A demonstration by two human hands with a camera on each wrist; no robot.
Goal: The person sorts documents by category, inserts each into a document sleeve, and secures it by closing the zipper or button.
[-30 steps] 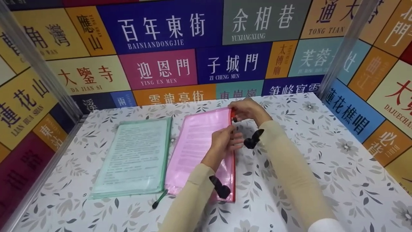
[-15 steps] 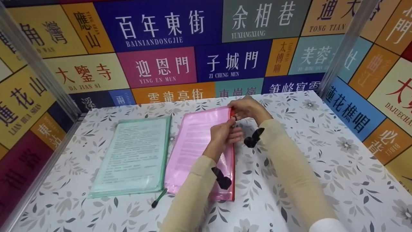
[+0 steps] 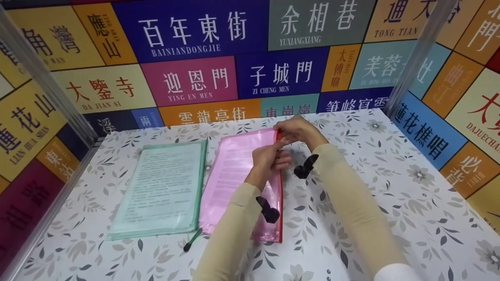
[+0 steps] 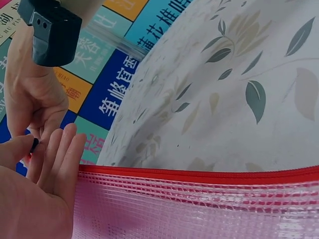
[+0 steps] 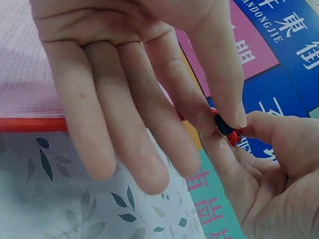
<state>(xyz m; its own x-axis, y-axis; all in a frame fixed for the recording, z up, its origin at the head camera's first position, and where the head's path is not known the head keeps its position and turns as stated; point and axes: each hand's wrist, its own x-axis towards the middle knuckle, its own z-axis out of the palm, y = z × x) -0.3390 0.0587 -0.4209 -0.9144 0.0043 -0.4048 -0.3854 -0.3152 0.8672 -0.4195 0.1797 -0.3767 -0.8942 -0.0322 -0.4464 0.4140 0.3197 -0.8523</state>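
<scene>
A pink mesh zipper pouch (image 3: 230,168) with printed sheets inside lies on the table, its red zipper (image 4: 199,175) along the right edge. My left hand (image 3: 266,159) pinches the small black zipper pull (image 5: 225,124) between thumb and index finger at the pouch's far right corner, the other fingers extended. Just beyond it, my right hand (image 3: 299,130) grips that same corner with curled fingers. The corner itself is mostly hidden behind the fingers. To the left lies a green zipper pouch (image 3: 166,187), also holding printed sheets.
The green pouch's zipper pull (image 3: 192,240) sticks out near the pink pouch's lower left corner. A white leaf-patterned cover (image 3: 363,187) spreads over the table. Sign-printed panels (image 3: 195,35) rise behind and at both sides, with clear corner posts.
My left hand has moved up the zipper edge to my right hand and taken the black pull between thumb and index finger. The right hand keeps its hold on the corner.
</scene>
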